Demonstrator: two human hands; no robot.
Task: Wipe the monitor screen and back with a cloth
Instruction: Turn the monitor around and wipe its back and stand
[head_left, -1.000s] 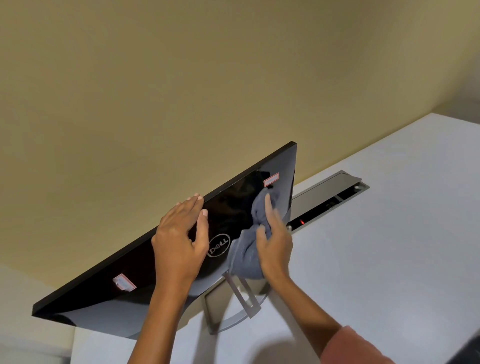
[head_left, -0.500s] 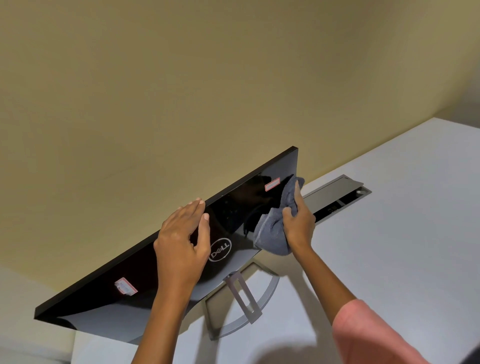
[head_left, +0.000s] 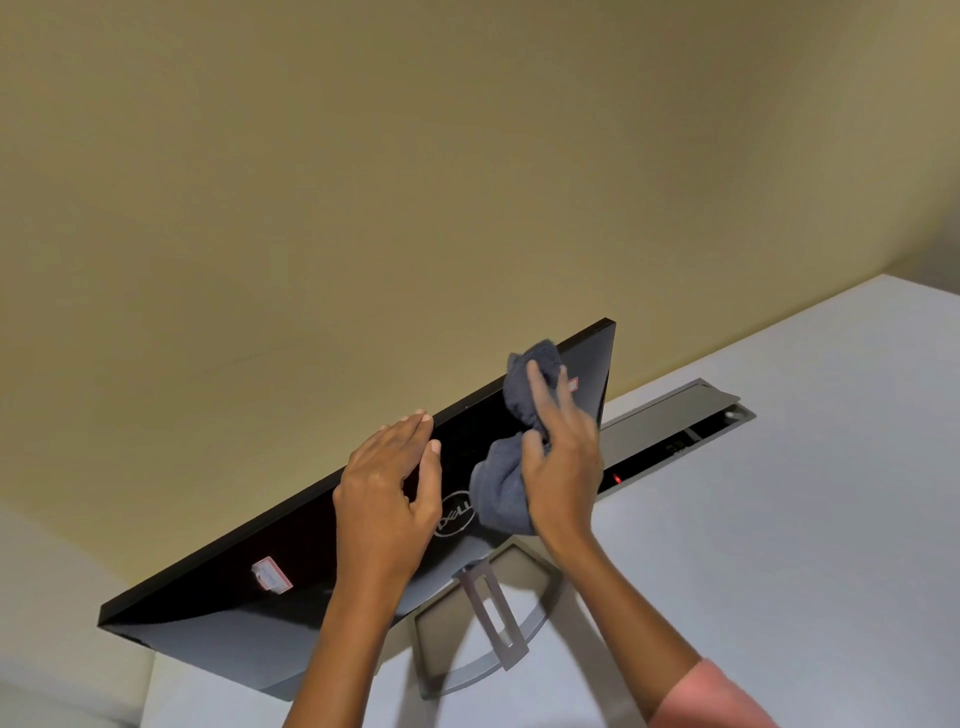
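A black monitor (head_left: 291, 566) with a glossy back and a round logo stands on a grey table, its back facing me, on a silver arched stand (head_left: 493, 613). My left hand (head_left: 387, 499) lies flat on the back near the top edge, fingers spread, left of the logo. My right hand (head_left: 563, 457) presses a crumpled grey cloth (head_left: 501, 493) against the back, right of the logo. The cloth reaches up to the monitor's top right edge. The screen side is hidden from me.
The grey table (head_left: 779, 545) spreads to the right. An open cable hatch (head_left: 675, 431) with a small red light sits in the table just behind the monitor's right end. A beige wall (head_left: 415, 182) rises behind.
My right hand first carried the cloth right to the monitor's right edge, then back left and up to the top edge. My left hand has stayed in place.
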